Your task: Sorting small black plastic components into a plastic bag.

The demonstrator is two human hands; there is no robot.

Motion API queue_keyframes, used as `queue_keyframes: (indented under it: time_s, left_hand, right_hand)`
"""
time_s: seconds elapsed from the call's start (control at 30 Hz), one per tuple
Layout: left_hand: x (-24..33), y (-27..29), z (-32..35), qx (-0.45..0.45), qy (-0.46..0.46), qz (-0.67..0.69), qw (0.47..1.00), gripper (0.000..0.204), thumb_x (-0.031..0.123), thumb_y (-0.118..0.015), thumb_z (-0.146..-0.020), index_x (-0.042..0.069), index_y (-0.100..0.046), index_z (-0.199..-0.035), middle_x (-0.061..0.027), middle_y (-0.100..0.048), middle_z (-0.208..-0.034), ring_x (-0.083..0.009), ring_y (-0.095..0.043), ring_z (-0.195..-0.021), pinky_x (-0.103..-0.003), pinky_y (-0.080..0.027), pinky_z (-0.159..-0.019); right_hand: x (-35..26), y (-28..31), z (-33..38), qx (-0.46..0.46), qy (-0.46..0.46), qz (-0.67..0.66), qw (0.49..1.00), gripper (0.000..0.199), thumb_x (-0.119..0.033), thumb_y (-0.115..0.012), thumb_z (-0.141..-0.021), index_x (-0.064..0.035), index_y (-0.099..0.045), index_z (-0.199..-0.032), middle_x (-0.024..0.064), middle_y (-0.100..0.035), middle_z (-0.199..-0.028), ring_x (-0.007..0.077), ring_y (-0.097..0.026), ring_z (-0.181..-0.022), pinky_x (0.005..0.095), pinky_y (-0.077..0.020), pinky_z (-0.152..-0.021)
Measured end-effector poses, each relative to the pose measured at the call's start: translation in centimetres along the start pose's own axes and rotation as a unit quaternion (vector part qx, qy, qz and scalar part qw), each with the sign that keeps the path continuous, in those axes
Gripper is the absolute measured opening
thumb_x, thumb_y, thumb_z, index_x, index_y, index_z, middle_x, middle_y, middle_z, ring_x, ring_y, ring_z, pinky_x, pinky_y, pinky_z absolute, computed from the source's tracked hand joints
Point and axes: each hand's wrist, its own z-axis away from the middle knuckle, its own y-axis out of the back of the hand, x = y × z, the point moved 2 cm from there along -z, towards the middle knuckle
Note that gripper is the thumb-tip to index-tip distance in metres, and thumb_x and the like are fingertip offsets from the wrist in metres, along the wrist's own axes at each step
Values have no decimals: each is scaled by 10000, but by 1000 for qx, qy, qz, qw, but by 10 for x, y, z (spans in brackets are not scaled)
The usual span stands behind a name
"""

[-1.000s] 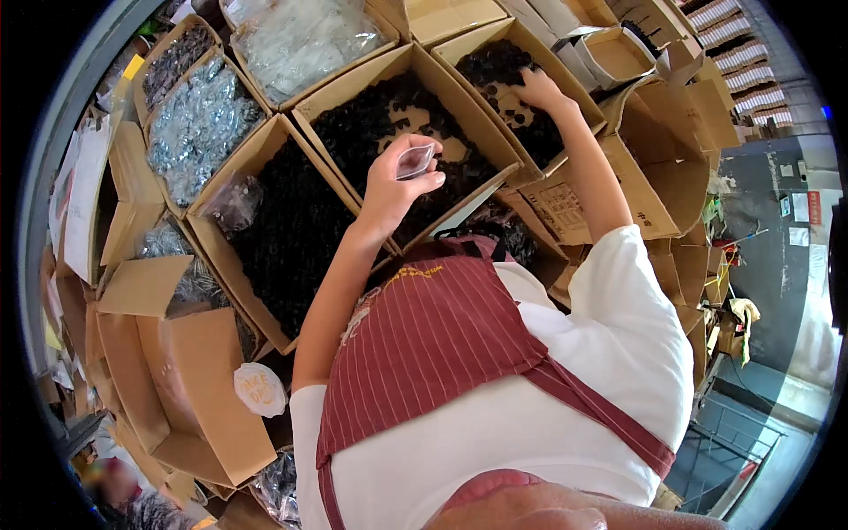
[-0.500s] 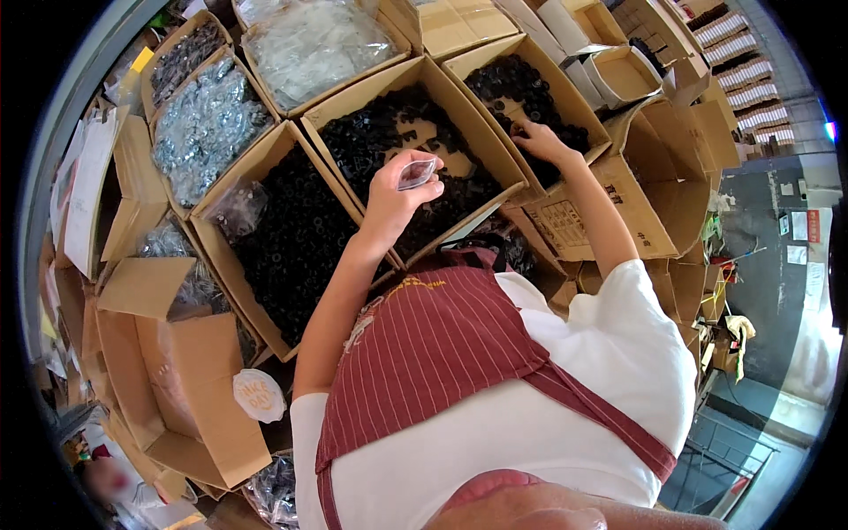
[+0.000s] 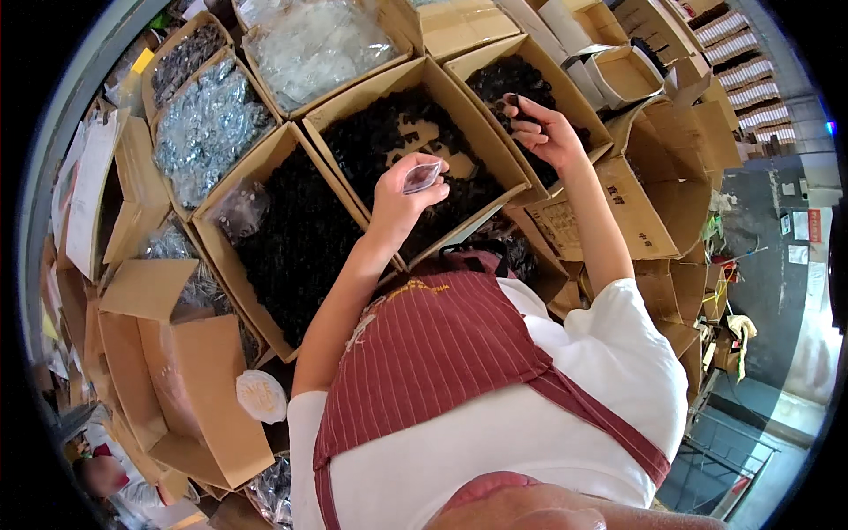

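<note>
My left hand (image 3: 408, 201) is closed round a small transparent plastic bag (image 3: 422, 177), its mouth gaping upward. It hovers over the near part of a cardboard box (image 3: 329, 156) of small black parts (image 3: 353, 132), where patches of the bottom show. To the right, my right hand (image 3: 549, 137) is raised over a narrower box (image 3: 590, 132) of black ring-like parts (image 3: 503, 78). Its thumb and forefinger are pinched together; whatever is between them is too small and dark against the parts to make out.
Left of my left arm stands another box of black parts (image 3: 291, 238). Farther off are boxes of transparent bags (image 3: 318, 53) and bluish bagged pieces (image 3: 208, 132). Cardboard boxes with raised flaps stand at lower left (image 3: 212, 380) and right (image 3: 658, 203). Another person (image 3: 110, 477) shows at lower left.
My right hand has lifted out of the black ring-like parts, with its fingers now pinched above them. My left hand and the bag have barely shifted.
</note>
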Motion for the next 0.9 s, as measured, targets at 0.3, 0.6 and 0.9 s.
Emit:
queue_keyframes:
  time_s: [0.3, 0.6, 0.9]
  left_hand:
    - [-2, 3, -2, 33, 1, 8, 999, 302, 40, -764, -768, 51, -643, -1044, 2, -649, -911, -90, -596, -857, -242, -463, -800]
    - [7, -1, 3, 20, -26, 25, 999, 388, -10, -754, -811, 23, -608, -1169, 13, -635, -928, -82, -612, -885, -242, -489, -821]
    - [4, 1, 1, 22, -58, -43, 997, 392, -14, -740, -799, 40, -615, -1166, 12, -647, -946, -88, -611, -890, -256, -490, -833]
  right_hand:
    - [56, -143, 25, -16, 76, 504, 860, 167, -103, -654, -933, -32, -661, -1083, -20, -607, -730, -15, -416, -529, 179, -286, -450]
    - [65, -158, 19, -72, 188, 675, 710, 174, -60, -683, -903, 28, -673, -1052, 65, -704, -929, 91, -639, -813, 260, -523, -732]
    - [63, -158, 15, -52, 89, 573, 813, 284, -261, -657, -963, -15, -695, -1101, 33, -658, -749, 74, -585, -643, 241, -471, -574]
